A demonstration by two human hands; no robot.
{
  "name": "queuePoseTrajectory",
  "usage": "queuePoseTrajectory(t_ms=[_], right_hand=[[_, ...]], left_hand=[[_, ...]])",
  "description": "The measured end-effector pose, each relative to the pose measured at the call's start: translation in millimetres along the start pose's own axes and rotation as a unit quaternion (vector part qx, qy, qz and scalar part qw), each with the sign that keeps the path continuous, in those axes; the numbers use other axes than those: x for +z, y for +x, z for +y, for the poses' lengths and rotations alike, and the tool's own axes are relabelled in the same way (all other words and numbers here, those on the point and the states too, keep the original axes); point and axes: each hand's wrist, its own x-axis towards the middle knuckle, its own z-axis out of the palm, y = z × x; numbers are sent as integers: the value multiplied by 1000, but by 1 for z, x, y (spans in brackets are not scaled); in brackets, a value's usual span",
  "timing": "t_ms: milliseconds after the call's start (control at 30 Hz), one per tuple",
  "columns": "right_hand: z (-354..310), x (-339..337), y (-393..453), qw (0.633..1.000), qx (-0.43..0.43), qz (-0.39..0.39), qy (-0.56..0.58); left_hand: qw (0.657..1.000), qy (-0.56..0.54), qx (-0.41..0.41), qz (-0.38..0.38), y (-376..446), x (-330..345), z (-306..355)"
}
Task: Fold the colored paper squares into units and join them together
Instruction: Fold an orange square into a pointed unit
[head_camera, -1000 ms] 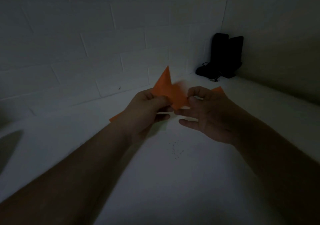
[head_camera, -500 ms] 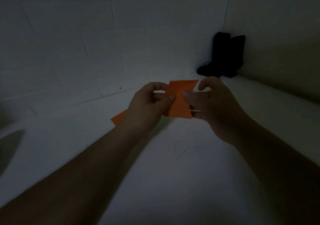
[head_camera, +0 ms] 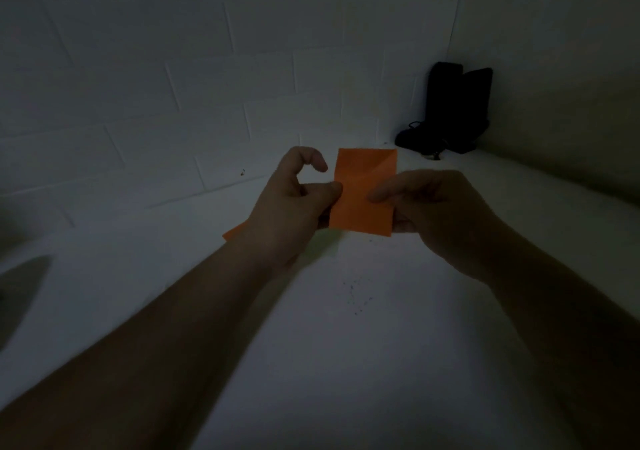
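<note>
An orange paper piece (head_camera: 363, 193) is held upright in the air above a white table (head_camera: 346, 363), between both hands. It is thin, matte and flat, folded into a tall rectangle with crisp straight edges and sharp corners; a faint diagonal crease runs across its upper right part. The left hand (head_camera: 291, 210) pinches its left edge, the thumb pressed flat on the near face, while the index finger curls in a loose hook above, clear of the paper. The right hand (head_camera: 433, 214) grips the right edge, the thumb lying across the near face toward the middle and the other fingers tucked behind the sheet. Both forearms are bare and reach in from the bottom corners of the view.

A second orange paper (head_camera: 233, 232) lies flat on the table just behind the left wrist, only a small corner of it showing. The table surface is smooth and pale, with a scatter of tiny dark specks (head_camera: 356, 297) near its middle. Behind it rises a wall of painted blocks (head_camera: 173, 85), its shallow joints forming a brick pattern. In the far right corner, a black object (head_camera: 450, 110) with two upright slab-like parts stands against the wall, too dark to identify. The lighting is dim throughout.
</note>
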Motion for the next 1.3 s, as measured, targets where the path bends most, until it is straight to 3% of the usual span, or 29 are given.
queuePoseTrajectory(t_ms=[233,500,633,967,1300], right_hand=[[-1,-5,0,997,24,-51,44],[3,-9,-1,996,-73,-30,44],[2,-7,-2,992,-119,-3,-31],[-4,1,-1,994,-79,75,16],[-5,10,-2,991,-66,105,55]], left_hand=[[999,-37,-21,13,1,2,0],[996,-75,-52,-22,-2,4,6],[997,-47,-40,-39,-2,2,4],[992,106,54,-35,-3,0,-3],[998,4,57,-1,-3,12,-5]])
